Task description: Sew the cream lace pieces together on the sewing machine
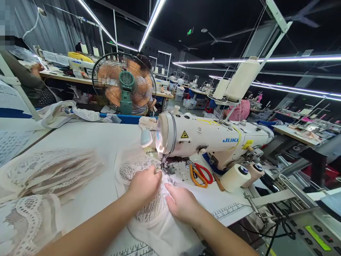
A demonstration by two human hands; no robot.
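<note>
A cream lace garment piece (151, 211) lies on the table under the needle area of a white JUKI sewing machine (191, 137). My left hand (145, 183) has its fingers closed on the lace just in front of the presser foot (165, 167). Beside it, my right hand (182, 204) rests on the fabric with thumb and forefinger apart, the other fingers curled under and partly hidden. Smooth cream cloth hangs below both hands toward the table's front edge.
More lace pieces (53, 170) are piled at the left. Scissors with orange and red handles (199, 175) lie right of the needle, near thread cones (234, 177). A large fan (125, 83) stands behind the table. Other people sit at machines further back.
</note>
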